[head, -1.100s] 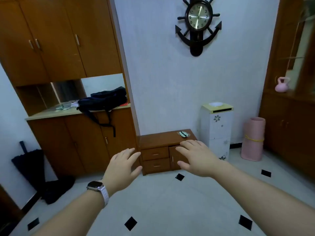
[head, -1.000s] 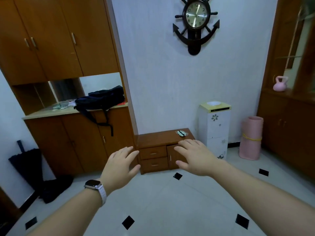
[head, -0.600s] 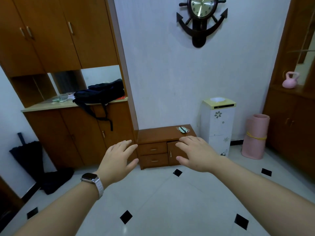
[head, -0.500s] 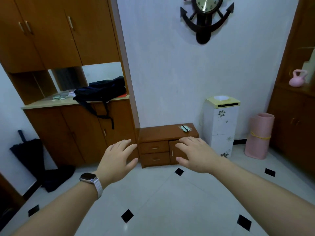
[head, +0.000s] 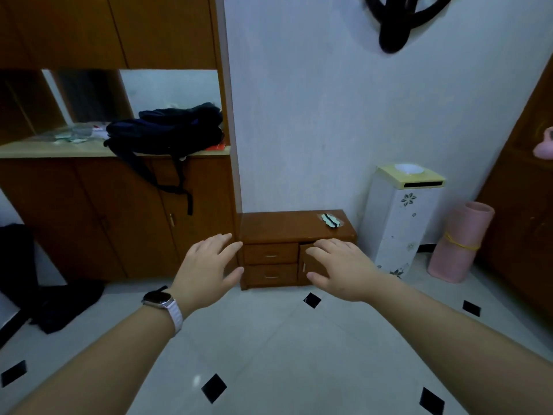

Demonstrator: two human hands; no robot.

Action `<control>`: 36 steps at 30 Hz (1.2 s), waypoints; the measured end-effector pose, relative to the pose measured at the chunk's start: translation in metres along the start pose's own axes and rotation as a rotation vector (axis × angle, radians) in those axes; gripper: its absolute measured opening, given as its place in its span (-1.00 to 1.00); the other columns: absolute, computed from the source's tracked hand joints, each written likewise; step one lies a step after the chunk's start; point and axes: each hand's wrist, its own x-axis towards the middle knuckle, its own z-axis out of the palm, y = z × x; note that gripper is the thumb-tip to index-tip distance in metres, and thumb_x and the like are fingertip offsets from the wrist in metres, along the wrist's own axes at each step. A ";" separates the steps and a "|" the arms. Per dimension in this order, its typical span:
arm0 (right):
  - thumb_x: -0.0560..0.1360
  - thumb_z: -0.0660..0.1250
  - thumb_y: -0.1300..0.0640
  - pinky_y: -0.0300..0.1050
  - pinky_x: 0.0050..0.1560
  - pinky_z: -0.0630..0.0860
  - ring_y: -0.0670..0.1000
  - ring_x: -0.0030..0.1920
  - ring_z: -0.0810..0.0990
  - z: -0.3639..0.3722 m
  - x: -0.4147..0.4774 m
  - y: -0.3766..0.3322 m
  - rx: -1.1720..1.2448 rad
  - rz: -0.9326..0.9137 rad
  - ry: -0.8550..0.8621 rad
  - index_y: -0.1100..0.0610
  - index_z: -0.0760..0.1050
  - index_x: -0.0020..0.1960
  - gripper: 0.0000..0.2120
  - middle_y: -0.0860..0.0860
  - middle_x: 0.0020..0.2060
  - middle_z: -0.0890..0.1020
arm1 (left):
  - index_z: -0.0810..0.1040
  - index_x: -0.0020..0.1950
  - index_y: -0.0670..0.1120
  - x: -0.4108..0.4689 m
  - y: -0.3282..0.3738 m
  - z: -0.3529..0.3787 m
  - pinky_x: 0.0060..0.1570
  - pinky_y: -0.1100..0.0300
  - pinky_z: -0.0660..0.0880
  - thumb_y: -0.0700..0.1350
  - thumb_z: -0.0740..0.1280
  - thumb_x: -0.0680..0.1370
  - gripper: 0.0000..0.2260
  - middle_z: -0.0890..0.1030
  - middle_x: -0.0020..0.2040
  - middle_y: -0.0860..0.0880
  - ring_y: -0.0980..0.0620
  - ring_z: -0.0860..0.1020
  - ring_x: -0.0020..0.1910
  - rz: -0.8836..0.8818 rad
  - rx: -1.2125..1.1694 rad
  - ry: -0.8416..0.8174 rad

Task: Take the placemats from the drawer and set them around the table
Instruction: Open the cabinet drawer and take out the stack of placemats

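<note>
A low wooden cabinet (head: 287,226) stands against the white wall ahead. It has two shut drawers on the left, an upper drawer (head: 270,253) and a lower drawer (head: 271,274), and a small door (head: 306,266) on the right. My left hand (head: 206,269), with a watch on its wrist, is stretched forward with fingers spread and empty. My right hand (head: 339,269) is held out the same way, empty, in front of the cabinet's door. Both hands are well short of the cabinet. No placemats or table are in view.
A tall wooden wall unit (head: 119,211) with a black backpack (head: 167,133) on its counter fills the left. A white floral bin (head: 402,217) and a rolled pink mat (head: 457,241) stand right of the low cabinet. A dark umbrella (head: 15,253) leans at far left.
The view has come closer to the low cabinet and tilted down, so the wall clock has slid out at the top. Both hands stay stretched out, open and empty.
</note>
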 end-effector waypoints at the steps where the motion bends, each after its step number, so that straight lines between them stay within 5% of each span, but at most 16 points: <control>1: 0.52 0.01 -0.31 0.01 0.33 0.26 0.03 0.36 0.33 0.004 0.012 0.000 -0.003 0.002 -0.006 -0.04 0.29 0.44 -0.41 -0.04 0.36 0.41 | 0.41 0.43 0.03 0.008 -0.011 0.004 0.36 -0.08 0.27 0.17 0.27 0.55 -0.52 0.43 0.43 -0.07 -0.09 0.35 0.42 0.006 0.003 0.002; 14: 0.53 0.05 -0.31 -0.02 0.34 0.26 -0.01 0.37 0.31 0.070 0.137 0.029 0.065 -0.035 -0.054 -0.04 0.28 0.46 -0.41 -0.06 0.37 0.40 | 0.32 0.48 0.08 0.085 -0.083 0.081 0.42 -0.05 0.18 0.22 0.17 0.57 -0.50 0.34 0.49 -0.03 -0.04 0.25 0.47 -0.007 -0.028 -0.099; 36: 0.54 0.05 -0.29 0.00 0.31 0.35 -0.01 0.31 0.37 0.208 0.361 0.218 0.261 -0.119 -0.194 -0.02 0.29 0.44 -0.43 -0.05 0.33 0.42 | 0.44 0.42 -0.03 0.313 -0.110 0.236 0.33 -0.06 0.28 0.14 0.25 0.56 -0.53 0.43 0.42 -0.12 -0.13 0.38 0.40 -0.033 -0.018 -0.267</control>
